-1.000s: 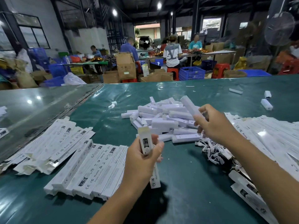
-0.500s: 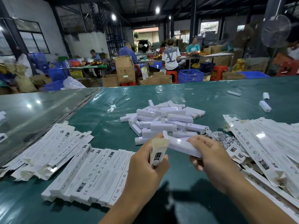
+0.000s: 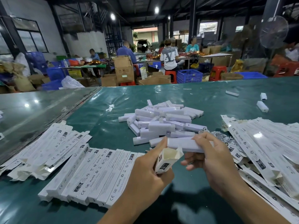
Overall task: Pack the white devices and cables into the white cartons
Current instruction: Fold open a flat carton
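The white device [image 3: 184, 144] has swung level — right hand [image 3: 215, 157] pinching it, its end just above the open carton [image 3: 166, 160] gripped by the left hand [image 3: 145, 173].

**Device held at the mouth of an open carton**

The left hand [image 3: 145, 173] grips an open carton [image 3: 166, 160], mouth upward. The right hand [image 3: 213, 157] holds a white device [image 3: 181, 143] level just above that mouth. Behind lies a pile of devices [image 3: 161, 122] on the green table [image 3: 103, 138]; packed cartons [image 3: 90, 173] lie left, flat cartons [image 3: 265, 143] right.
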{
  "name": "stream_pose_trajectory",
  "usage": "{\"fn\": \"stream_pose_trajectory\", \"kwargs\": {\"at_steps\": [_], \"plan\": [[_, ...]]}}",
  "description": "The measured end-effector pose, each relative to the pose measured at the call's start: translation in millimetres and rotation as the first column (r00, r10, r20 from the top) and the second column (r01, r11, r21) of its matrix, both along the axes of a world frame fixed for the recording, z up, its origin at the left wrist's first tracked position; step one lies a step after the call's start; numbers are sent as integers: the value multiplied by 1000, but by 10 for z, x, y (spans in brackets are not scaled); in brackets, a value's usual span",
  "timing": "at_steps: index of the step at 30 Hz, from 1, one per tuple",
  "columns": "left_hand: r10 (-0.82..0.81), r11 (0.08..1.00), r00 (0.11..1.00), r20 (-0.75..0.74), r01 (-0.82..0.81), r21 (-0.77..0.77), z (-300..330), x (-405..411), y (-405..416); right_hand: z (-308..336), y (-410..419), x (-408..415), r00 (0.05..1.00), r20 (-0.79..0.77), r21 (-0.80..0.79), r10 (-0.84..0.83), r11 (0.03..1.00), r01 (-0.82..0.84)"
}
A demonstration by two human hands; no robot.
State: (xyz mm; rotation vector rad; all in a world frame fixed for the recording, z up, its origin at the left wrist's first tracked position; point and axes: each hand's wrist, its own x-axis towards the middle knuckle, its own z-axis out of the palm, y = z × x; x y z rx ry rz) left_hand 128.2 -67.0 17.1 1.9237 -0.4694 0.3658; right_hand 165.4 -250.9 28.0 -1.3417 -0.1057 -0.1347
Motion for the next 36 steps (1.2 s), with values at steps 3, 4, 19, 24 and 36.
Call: {"fn": "stream_pose_trajectory", "kwargs": {"at_steps": [3, 4, 19, 24, 36], "plan": [[-29, 998, 999, 44, 27, 53, 8, -16, -22, -14, -34, 24, 999, 40, 5, -32, 999, 31], [-43, 997, 998, 52, 40, 61, 10, -25, -27, -14, -45, 30, 997, 54, 14, -48, 999, 47], [344, 786, 873, 345, -469, 403, 193, 26, 139, 229, -20, -215, 931, 350, 216, -105, 976, 29], [410, 742, 857, 312, -513, 431, 190, 45, 137, 184, 55, -266, 904, 426, 28, -42, 999, 33], [219, 686, 914, 341, -393, 612, 157, 66, 195, 127, -65, -192, 930, 367, -254, 0, 962, 100]]}}
